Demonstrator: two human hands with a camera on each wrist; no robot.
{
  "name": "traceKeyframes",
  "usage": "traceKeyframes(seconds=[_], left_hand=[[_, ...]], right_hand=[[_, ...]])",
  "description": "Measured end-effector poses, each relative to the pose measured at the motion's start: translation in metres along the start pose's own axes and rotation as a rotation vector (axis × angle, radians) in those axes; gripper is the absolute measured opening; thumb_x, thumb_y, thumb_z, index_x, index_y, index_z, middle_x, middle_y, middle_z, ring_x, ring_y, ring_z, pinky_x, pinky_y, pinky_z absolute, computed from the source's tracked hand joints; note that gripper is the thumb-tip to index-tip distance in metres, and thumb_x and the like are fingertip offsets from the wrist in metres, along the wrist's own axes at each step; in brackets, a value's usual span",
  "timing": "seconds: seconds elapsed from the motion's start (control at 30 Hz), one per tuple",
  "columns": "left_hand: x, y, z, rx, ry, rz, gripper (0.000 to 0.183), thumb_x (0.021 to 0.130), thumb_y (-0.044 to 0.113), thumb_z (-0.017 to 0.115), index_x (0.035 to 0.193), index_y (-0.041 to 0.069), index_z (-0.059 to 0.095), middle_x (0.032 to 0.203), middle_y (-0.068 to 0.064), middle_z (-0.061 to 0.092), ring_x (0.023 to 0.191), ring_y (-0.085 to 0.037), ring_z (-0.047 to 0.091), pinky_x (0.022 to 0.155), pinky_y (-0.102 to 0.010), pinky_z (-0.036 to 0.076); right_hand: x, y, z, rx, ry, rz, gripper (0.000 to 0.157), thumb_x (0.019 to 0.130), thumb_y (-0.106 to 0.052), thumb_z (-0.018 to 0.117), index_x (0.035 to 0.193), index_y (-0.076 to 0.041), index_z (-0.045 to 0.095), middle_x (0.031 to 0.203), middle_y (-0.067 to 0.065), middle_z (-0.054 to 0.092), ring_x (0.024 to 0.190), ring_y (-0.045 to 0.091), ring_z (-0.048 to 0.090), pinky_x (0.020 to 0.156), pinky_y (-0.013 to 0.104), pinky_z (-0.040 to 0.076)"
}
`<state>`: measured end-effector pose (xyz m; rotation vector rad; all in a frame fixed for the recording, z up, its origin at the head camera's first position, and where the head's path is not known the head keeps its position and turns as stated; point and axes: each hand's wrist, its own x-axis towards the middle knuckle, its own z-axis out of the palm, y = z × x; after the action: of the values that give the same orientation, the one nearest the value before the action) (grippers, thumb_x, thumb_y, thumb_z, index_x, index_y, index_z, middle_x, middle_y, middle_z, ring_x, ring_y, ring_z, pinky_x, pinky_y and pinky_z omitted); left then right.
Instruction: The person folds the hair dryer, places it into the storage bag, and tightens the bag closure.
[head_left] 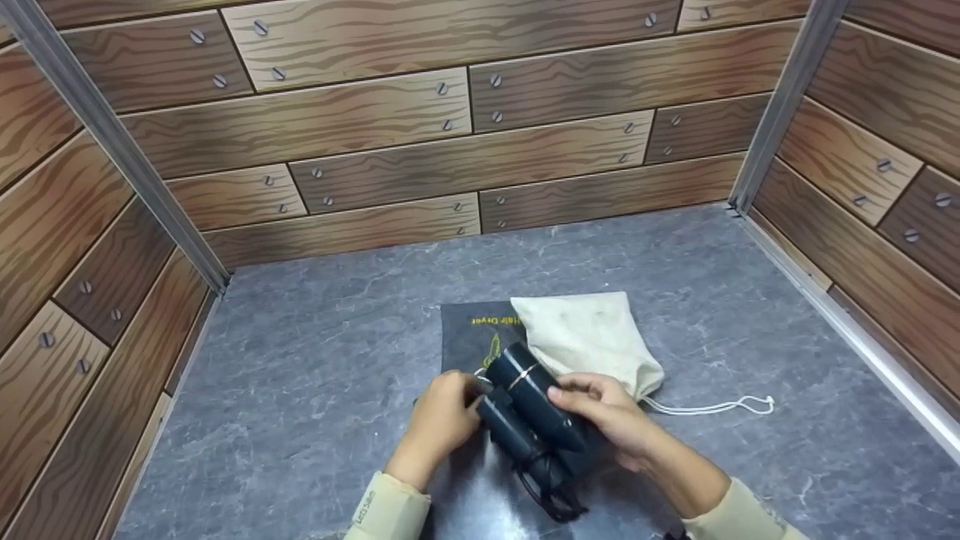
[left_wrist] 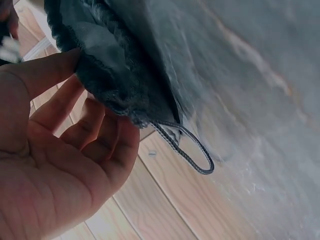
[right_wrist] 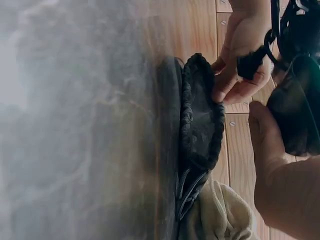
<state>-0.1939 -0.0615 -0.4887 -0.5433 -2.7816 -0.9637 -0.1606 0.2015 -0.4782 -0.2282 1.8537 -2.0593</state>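
My right hand [head_left: 611, 412] grips a folded dark hair dryer [head_left: 551, 420], its thumb along the barrel and its bundled cord at the lower end. Beneath it lies a dark grey drawstring pouch [head_left: 465, 337] with yellow "Hair Dryer" lettering. My left hand [head_left: 442, 412] pinches the rim of that pouch between thumb and fingers. In the left wrist view, the gathered mouth of the pouch [left_wrist: 100, 60] gapes and a cord loop [left_wrist: 195, 155] hangs from it. The right wrist view has the dryer [right_wrist: 300, 110] held apart from the open pouch mouth [right_wrist: 202, 115].
A cream drawstring bag [head_left: 577, 330] lies partly over the grey pouch, its white cord [head_left: 712, 409] trailing right. Both rest on a grey marbled tabletop [head_left: 315, 360]. Wood-print walls [head_left: 375, 120] with metal corner strips [head_left: 780, 112] enclose the back and sides.
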Motion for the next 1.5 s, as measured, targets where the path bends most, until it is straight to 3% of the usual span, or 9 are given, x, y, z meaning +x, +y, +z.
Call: traceKeyframes(seconds=[0.17, 0.3, 0.53, 0.9, 1.17, 1.5], left_hand=[[0.005, -0.003, -0.003, -0.048, 0.002, 0.006, 0.003, 0.091, 0.010, 0.075, 0.091, 0.010, 0.079, 0.084, -0.002, 0.070, 0.076, -0.013, 0.062, 0.072, -0.034, 0.055], [0.007, -0.004, -0.004, -0.085, 0.009, -0.001, 0.004, 0.094, 0.008, 0.075, 0.094, 0.007, 0.079, 0.084, -0.005, 0.072, 0.075, -0.011, 0.061, 0.072, -0.031, 0.054], [0.012, -0.003, -0.007, -0.149, 0.017, -0.005, 0.009, 0.096, 0.012, 0.076, 0.087, 0.012, 0.078, 0.074, 0.003, 0.066, 0.069, -0.006, 0.054, 0.067, -0.026, 0.049], [0.016, 0.001, -0.013, -0.262, 0.046, 0.013, 0.006, 0.095, 0.009, 0.076, 0.090, 0.009, 0.080, 0.078, -0.001, 0.073, 0.070, -0.006, 0.056, 0.067, -0.025, 0.050], [0.016, 0.007, -0.017, -0.303, 0.053, 0.022, 0.007, 0.095, 0.012, 0.076, 0.092, 0.009, 0.082, 0.082, -0.002, 0.074, 0.073, -0.006, 0.058, 0.070, -0.025, 0.051], [0.014, 0.011, -0.018, -0.338, 0.073, 0.016, 0.008, 0.096, 0.011, 0.075, 0.096, 0.009, 0.083, 0.084, -0.001, 0.073, 0.075, -0.006, 0.058, 0.072, -0.023, 0.051]], right_hand=[[-0.005, 0.002, -0.001, -0.034, -0.123, -0.010, 0.036, 0.101, -0.016, 0.069, 0.131, 0.004, 0.066, 0.104, 0.006, 0.080, 0.089, 0.017, 0.077, 0.080, 0.032, 0.064], [-0.005, 0.005, 0.001, -0.088, -0.154, -0.001, 0.042, 0.098, -0.017, 0.073, 0.130, 0.010, 0.064, 0.101, 0.003, 0.079, 0.088, 0.012, 0.075, 0.079, 0.027, 0.063], [-0.002, 0.011, 0.003, -0.092, -0.205, 0.032, 0.032, 0.097, -0.015, 0.075, 0.121, 0.006, 0.068, 0.097, 0.000, 0.079, 0.087, 0.009, 0.074, 0.076, 0.025, 0.062], [0.004, 0.011, 0.004, -0.135, -0.153, 0.091, 0.035, 0.098, -0.022, 0.075, 0.119, 0.005, 0.069, 0.100, 0.006, 0.078, 0.089, 0.017, 0.075, 0.080, 0.032, 0.064], [0.005, 0.005, 0.004, -0.194, -0.054, 0.103, 0.042, 0.099, -0.029, 0.075, 0.122, 0.006, 0.069, 0.100, 0.004, 0.076, 0.086, 0.012, 0.072, 0.078, 0.026, 0.061], [0.008, 0.004, 0.008, -0.225, -0.015, 0.084, 0.043, 0.098, -0.030, 0.075, 0.118, 0.008, 0.070, 0.095, 0.002, 0.076, 0.082, 0.011, 0.072, 0.075, 0.024, 0.060]])
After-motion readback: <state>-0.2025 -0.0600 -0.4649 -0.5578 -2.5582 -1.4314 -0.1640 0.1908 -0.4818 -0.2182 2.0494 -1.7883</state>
